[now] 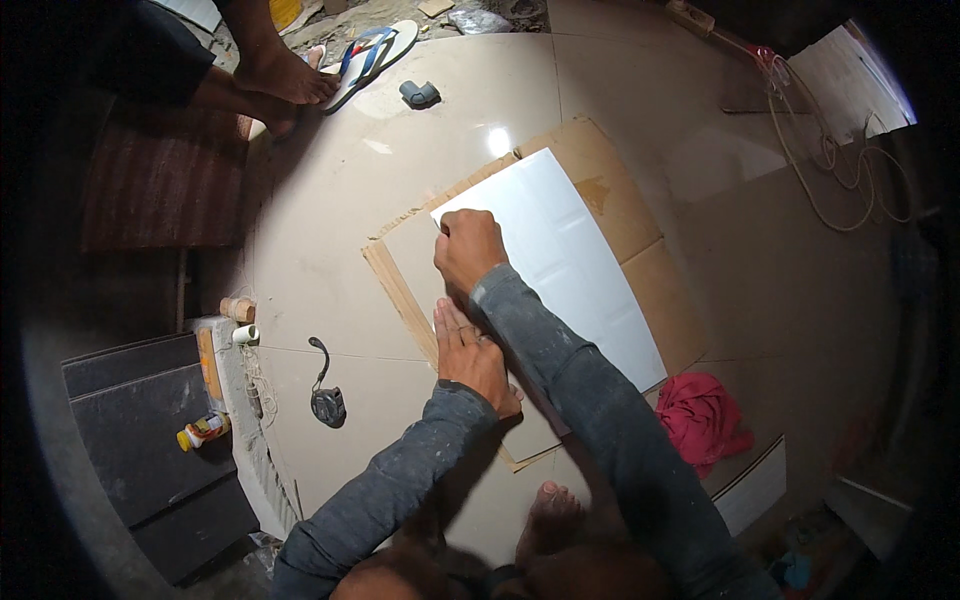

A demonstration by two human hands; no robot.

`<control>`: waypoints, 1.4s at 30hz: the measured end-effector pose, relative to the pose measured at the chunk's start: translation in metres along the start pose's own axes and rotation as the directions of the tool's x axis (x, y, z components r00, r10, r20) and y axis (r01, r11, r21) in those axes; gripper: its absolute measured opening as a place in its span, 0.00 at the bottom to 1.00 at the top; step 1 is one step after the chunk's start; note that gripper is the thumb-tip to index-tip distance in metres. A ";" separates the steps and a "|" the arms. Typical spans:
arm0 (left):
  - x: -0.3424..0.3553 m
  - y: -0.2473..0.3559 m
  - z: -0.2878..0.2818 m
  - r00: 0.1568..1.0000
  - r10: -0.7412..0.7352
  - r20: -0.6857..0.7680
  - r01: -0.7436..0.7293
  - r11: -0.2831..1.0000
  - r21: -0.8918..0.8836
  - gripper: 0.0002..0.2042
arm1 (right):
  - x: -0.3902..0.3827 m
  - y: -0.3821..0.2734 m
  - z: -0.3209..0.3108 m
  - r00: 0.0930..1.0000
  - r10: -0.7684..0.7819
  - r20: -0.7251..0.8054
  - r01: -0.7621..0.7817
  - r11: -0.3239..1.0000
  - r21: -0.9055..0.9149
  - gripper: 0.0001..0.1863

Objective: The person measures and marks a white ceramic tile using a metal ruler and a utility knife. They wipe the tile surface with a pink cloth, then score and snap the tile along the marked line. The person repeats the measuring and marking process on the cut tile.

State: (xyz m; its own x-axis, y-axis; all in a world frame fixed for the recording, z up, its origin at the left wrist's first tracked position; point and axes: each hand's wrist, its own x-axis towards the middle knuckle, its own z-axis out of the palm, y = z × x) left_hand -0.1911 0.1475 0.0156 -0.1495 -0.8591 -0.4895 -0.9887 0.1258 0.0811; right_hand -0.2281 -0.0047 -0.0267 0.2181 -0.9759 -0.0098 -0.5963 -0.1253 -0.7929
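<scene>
A glossy white tile [565, 260] lies on a sheet of brown cardboard [640, 240] on the tiled floor. My right hand [468, 248] is closed into a fist at the tile's far left corner, apparently around a small tool that I cannot make out. My left hand [468, 355] lies flat, fingers together, pressing on a beige tile [420, 260] beside the white one's left edge. Both forearms wear grey sleeves. My bare foot [548, 515] rests on the floor just below.
A black tape measure [327, 400] lies left of the cardboard; a red cloth [700, 415] lies to the right. Another person's bare feet [285, 75] and a sandal [375, 55] are at the top. Dark tiles [150, 440], a small bottle [203, 431] and coiled cord [850, 170] surround.
</scene>
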 end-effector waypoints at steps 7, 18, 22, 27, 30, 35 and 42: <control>0.004 0.001 0.001 0.994 -0.021 0.107 0.021 1.000 -0.004 0.51 | -0.007 0.002 -0.013 0.982 0.111 0.156 -0.117 0.993 0.027 0.07; 0.002 0.002 -0.001 0.996 -0.029 0.087 0.023 0.997 0.077 0.58 | -0.072 0.030 -0.026 0.996 -0.072 0.048 0.070 0.997 0.037 0.08; 0.001 0.006 -0.014 0.994 -0.051 0.098 0.045 0.997 0.065 0.53 | -0.031 0.023 -0.010 0.994 -0.006 0.110 0.002 0.999 0.035 0.08; -0.001 0.007 -0.009 0.999 -0.017 0.041 0.012 0.994 0.105 0.48 | -0.058 0.032 -0.034 0.979 -0.010 0.205 0.006 1.000 0.022 0.08; 0.000 0.005 -0.001 0.999 -0.026 -0.030 0.028 0.998 0.050 0.64 | -0.107 0.043 -0.056 0.961 -0.004 0.276 -0.002 1.000 0.023 0.08; 0.002 0.007 0.001 0.999 -0.048 0.013 0.046 0.993 0.105 0.64 | -0.206 0.054 -0.084 0.977 0.015 0.213 -0.030 0.997 0.068 0.09; 0.001 0.009 -0.010 0.992 -0.056 0.112 0.039 0.989 0.145 0.64 | -0.325 0.050 -0.148 0.886 0.272 0.375 -0.273 0.961 -0.051 0.09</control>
State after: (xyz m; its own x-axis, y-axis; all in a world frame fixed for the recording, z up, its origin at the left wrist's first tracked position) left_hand -0.1995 0.1430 0.0251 -0.0940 -0.8039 -0.5872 -0.9846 0.1623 -0.0646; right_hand -0.4431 0.2793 0.0274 0.3208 -0.8319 -0.4529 -0.6717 0.1373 -0.7280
